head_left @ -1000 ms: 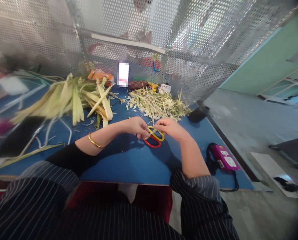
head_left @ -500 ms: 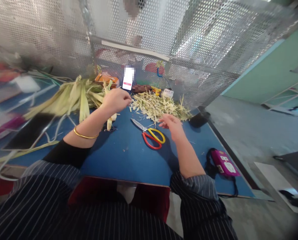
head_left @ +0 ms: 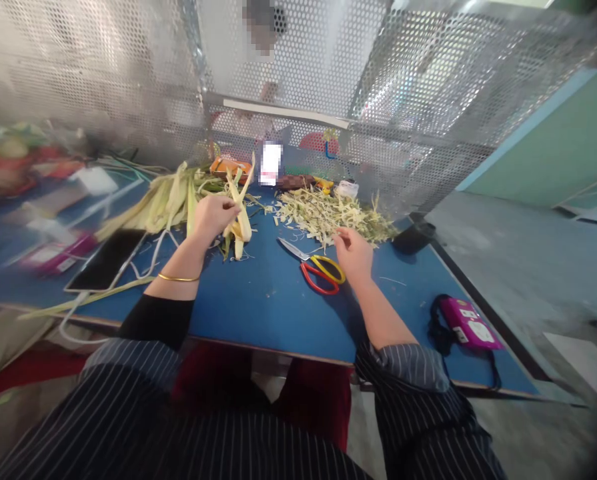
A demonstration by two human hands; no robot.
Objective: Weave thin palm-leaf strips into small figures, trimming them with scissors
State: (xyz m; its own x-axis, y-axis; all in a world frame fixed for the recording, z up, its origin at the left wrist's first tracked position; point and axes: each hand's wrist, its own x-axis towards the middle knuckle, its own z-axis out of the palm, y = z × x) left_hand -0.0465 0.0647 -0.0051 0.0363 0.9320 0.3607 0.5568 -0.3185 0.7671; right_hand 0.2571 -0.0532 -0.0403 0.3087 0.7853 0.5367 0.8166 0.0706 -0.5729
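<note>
My left hand (head_left: 214,219) is closed in a pinch at a pale corn husk strip (head_left: 247,179), which rises from its fingertips. Beneath and beside these fingers lie more peeled husks (head_left: 241,237), partly hidden by the hand. My right hand (head_left: 354,253) hovers at the front edge of a heap of shredded husk (head_left: 328,212), its fingers loosely bent and apart, with nothing visible in them. Between the two hands, scissors (head_left: 320,272) with one red and one yellow handle rest on the blue table (head_left: 273,320), blades pointing away to the left.
Long whole husks (head_left: 165,203) lie left. A dark tablet-like device (head_left: 107,260) with a white cable is nearer the left edge. A lit phone (head_left: 271,163) stands before the perforated metal screen (head_left: 303,73). A black cup (head_left: 413,238) and a purple strapped device (head_left: 471,323) are right.
My left hand has moved left and back onto the peeled husks, and a strip now stands up at its fingertips. My right hand stays by the shredded heap. The view has shifted slightly.
</note>
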